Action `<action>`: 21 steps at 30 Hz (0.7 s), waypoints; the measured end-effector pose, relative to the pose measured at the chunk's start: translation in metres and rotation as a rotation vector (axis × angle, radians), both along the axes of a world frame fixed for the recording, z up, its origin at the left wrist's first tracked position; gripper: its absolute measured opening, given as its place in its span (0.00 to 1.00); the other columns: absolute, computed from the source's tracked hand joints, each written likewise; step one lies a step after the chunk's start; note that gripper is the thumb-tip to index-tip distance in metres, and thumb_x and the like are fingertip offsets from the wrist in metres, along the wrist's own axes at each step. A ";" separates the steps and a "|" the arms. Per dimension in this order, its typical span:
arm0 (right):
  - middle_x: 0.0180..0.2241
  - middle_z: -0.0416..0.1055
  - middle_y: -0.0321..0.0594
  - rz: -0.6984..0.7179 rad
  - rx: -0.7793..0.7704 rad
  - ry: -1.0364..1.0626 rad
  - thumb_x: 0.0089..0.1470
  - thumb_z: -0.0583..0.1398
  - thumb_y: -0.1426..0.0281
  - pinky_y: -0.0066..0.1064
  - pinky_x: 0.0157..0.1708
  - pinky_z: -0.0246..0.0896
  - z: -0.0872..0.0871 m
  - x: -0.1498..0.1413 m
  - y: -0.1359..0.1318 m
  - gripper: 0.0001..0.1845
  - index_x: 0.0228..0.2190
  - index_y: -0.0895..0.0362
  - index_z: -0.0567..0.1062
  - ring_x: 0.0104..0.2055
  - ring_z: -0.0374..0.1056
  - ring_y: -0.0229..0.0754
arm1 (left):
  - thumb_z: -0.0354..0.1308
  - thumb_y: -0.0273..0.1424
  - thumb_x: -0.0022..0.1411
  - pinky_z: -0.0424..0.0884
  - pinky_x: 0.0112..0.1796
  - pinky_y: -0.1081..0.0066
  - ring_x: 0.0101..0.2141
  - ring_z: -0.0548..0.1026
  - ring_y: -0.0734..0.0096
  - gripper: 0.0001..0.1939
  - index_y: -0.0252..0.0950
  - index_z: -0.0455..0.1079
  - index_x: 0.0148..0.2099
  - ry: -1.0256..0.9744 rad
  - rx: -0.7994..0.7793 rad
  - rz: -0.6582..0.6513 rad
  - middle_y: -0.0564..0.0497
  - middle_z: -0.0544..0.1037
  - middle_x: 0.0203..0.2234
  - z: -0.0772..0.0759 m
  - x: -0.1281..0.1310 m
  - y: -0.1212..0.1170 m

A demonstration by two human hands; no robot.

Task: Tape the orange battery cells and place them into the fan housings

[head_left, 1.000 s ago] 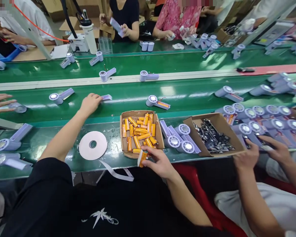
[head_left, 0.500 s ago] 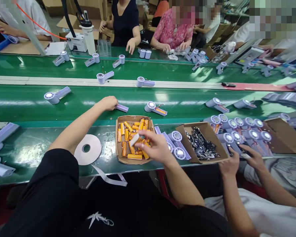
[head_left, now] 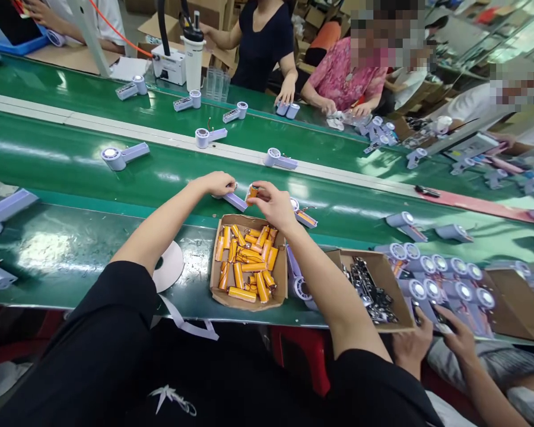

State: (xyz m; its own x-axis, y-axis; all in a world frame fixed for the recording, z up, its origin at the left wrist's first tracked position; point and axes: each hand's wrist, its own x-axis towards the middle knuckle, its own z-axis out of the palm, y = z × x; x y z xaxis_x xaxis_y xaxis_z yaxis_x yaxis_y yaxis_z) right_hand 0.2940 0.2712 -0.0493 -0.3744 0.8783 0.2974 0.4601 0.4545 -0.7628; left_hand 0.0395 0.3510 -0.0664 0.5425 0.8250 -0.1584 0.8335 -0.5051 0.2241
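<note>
My left hand (head_left: 221, 183) is closed around a lilac handheld fan housing (head_left: 237, 201) on the green belt. Its handle sticks out to the right, while the hand covers most of its head. Close beside that handle, my right hand (head_left: 273, 204) pinches an orange battery (head_left: 252, 192) between thumb and fingers. Something whitish shows at the battery's edge, too small to make out. Below both hands stands a cardboard box (head_left: 214, 287) holding several orange batteries (head_left: 242, 293). A white tape roll (head_left: 171, 270) lies left of the box, partly behind my left forearm.
Right of my forearm, a carton (head_left: 403, 296) holds dark small parts. Several fan bodies (head_left: 465, 290) stand beyond it, near a co-worker's hands (head_left: 416, 338). More fans (head_left: 113, 157) lie on the belt (head_left: 48, 139). Other people sit across the line.
My right hand has moved from above the battery box up to the belt, bringing the battery beside the fan handle. My left hand stays at the fan housing. The camera view has tilted.
</note>
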 end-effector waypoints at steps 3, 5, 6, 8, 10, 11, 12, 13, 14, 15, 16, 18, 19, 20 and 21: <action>0.41 0.89 0.39 0.022 -0.050 -0.106 0.57 0.70 0.71 0.42 0.54 0.81 -0.017 -0.007 0.022 0.21 0.53 0.51 0.81 0.48 0.87 0.50 | 0.52 0.40 0.74 0.69 0.44 0.68 0.46 0.83 0.59 0.19 0.41 0.81 0.53 -0.011 0.038 0.058 0.46 0.88 0.45 -0.004 0.008 -0.005; 0.42 0.89 0.39 0.037 -0.047 -0.218 0.58 0.70 0.72 0.42 0.55 0.80 -0.022 -0.011 0.030 0.20 0.53 0.51 0.81 0.48 0.87 0.51 | 0.51 0.41 0.75 0.70 0.45 0.68 0.47 0.83 0.58 0.18 0.41 0.79 0.55 -0.019 0.050 0.074 0.46 0.87 0.48 -0.007 0.011 -0.008; 0.43 0.89 0.40 0.044 -0.041 -0.270 0.59 0.69 0.72 0.42 0.56 0.78 -0.022 -0.013 0.032 0.20 0.53 0.51 0.81 0.48 0.86 0.51 | 0.51 0.41 0.75 0.70 0.45 0.68 0.48 0.83 0.58 0.18 0.41 0.79 0.55 -0.024 0.052 0.076 0.46 0.87 0.49 -0.009 0.012 -0.009; 0.46 0.89 0.43 0.052 -0.042 -0.359 0.62 0.67 0.72 0.40 0.56 0.77 -0.020 -0.013 0.033 0.21 0.56 0.52 0.80 0.50 0.86 0.50 | 0.51 0.41 0.76 0.70 0.45 0.67 0.49 0.83 0.58 0.17 0.41 0.79 0.55 -0.040 0.053 0.073 0.46 0.87 0.50 -0.011 0.014 -0.011; 0.48 0.88 0.44 0.057 -0.058 -0.455 0.65 0.66 0.70 0.39 0.56 0.75 -0.016 -0.012 0.031 0.23 0.60 0.53 0.79 0.51 0.84 0.50 | 0.52 0.40 0.76 0.70 0.46 0.67 0.50 0.82 0.58 0.16 0.41 0.78 0.54 -0.059 0.052 0.070 0.46 0.87 0.51 -0.014 0.016 -0.011; 0.48 0.88 0.44 0.052 -0.063 -0.513 0.65 0.66 0.70 0.39 0.56 0.75 -0.013 -0.012 0.030 0.23 0.61 0.52 0.78 0.52 0.84 0.51 | 0.53 0.40 0.76 0.70 0.47 0.67 0.50 0.82 0.58 0.16 0.42 0.78 0.54 -0.069 0.051 0.069 0.46 0.87 0.51 -0.015 0.017 -0.010; 0.48 0.88 0.44 0.046 -0.066 -0.573 0.66 0.66 0.69 0.38 0.56 0.74 -0.010 -0.011 0.028 0.24 0.61 0.52 0.78 0.52 0.83 0.51 | 0.53 0.40 0.76 0.70 0.47 0.67 0.50 0.82 0.58 0.16 0.42 0.79 0.54 -0.078 0.050 0.069 0.46 0.87 0.50 -0.016 0.019 -0.009; 0.49 0.88 0.44 0.042 -0.066 -0.629 0.66 0.66 0.68 0.38 0.56 0.73 -0.008 -0.012 0.026 0.24 0.62 0.52 0.78 0.52 0.83 0.52 | 0.54 0.40 0.76 0.70 0.47 0.67 0.50 0.82 0.58 0.15 0.42 0.79 0.54 -0.086 0.050 0.071 0.46 0.87 0.50 -0.017 0.021 -0.009; 0.49 0.88 0.45 0.042 -0.064 -0.678 0.66 0.66 0.68 0.38 0.56 0.73 -0.006 -0.013 0.025 0.24 0.62 0.52 0.79 0.52 0.83 0.53 | 0.54 0.40 0.76 0.70 0.47 0.67 0.50 0.82 0.58 0.15 0.41 0.79 0.53 -0.094 0.049 0.074 0.46 0.87 0.50 -0.018 0.023 -0.008; 0.50 0.87 0.46 0.045 -0.061 -0.720 0.66 0.66 0.67 0.38 0.56 0.72 -0.005 -0.014 0.023 0.24 0.62 0.52 0.78 0.52 0.82 0.53 | 0.54 0.39 0.75 0.70 0.47 0.67 0.50 0.82 0.57 0.15 0.41 0.79 0.53 -0.101 0.048 0.079 0.45 0.87 0.50 -0.019 0.025 -0.007; 0.50 0.87 0.47 0.053 -0.057 -0.758 0.68 0.65 0.67 0.38 0.56 0.72 -0.004 -0.016 0.021 0.24 0.63 0.52 0.78 0.53 0.82 0.53 | 0.54 0.39 0.75 0.70 0.48 0.66 0.50 0.82 0.57 0.15 0.40 0.79 0.54 -0.108 0.047 0.085 0.45 0.87 0.50 -0.020 0.027 -0.007; 0.52 0.86 0.50 0.084 -0.049 -0.843 0.71 0.63 0.64 0.40 0.56 0.72 -0.002 -0.022 0.020 0.24 0.65 0.52 0.77 0.54 0.81 0.55 | 0.54 0.37 0.75 0.70 0.48 0.66 0.51 0.82 0.57 0.15 0.40 0.79 0.54 -0.123 0.043 0.095 0.44 0.87 0.51 -0.022 0.031 -0.006; 0.54 0.86 0.51 0.109 -0.050 -0.894 0.73 0.62 0.62 0.41 0.56 0.72 -0.002 -0.025 0.021 0.25 0.66 0.52 0.77 0.54 0.81 0.56 | 0.55 0.37 0.74 0.70 0.48 0.66 0.51 0.82 0.57 0.15 0.40 0.80 0.53 -0.132 0.040 0.100 0.45 0.87 0.51 -0.022 0.033 -0.006; 0.55 0.85 0.52 0.136 -0.056 -0.947 0.73 0.61 0.61 0.42 0.56 0.72 -0.002 -0.028 0.022 0.25 0.67 0.51 0.77 0.55 0.81 0.57 | 0.55 0.36 0.74 0.71 0.48 0.66 0.51 0.82 0.58 0.14 0.40 0.80 0.53 -0.142 0.037 0.104 0.45 0.87 0.52 -0.023 0.035 -0.007; 0.56 0.84 0.53 0.161 -0.066 -0.995 0.74 0.60 0.59 0.43 0.55 0.73 -0.001 -0.030 0.024 0.26 0.68 0.51 0.76 0.55 0.81 0.58 | 0.55 0.36 0.74 0.71 0.48 0.66 0.51 0.82 0.58 0.14 0.40 0.80 0.52 -0.153 0.035 0.108 0.46 0.87 0.52 -0.023 0.036 -0.007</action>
State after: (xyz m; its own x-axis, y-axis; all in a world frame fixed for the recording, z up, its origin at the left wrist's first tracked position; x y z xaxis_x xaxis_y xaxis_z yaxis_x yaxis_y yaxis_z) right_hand 0.2638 0.2951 -0.0502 -0.5417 0.7986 -0.2623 0.8378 0.5382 -0.0916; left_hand 0.0757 0.3440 -0.0894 0.4658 0.8835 -0.0508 0.8410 -0.4240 0.3361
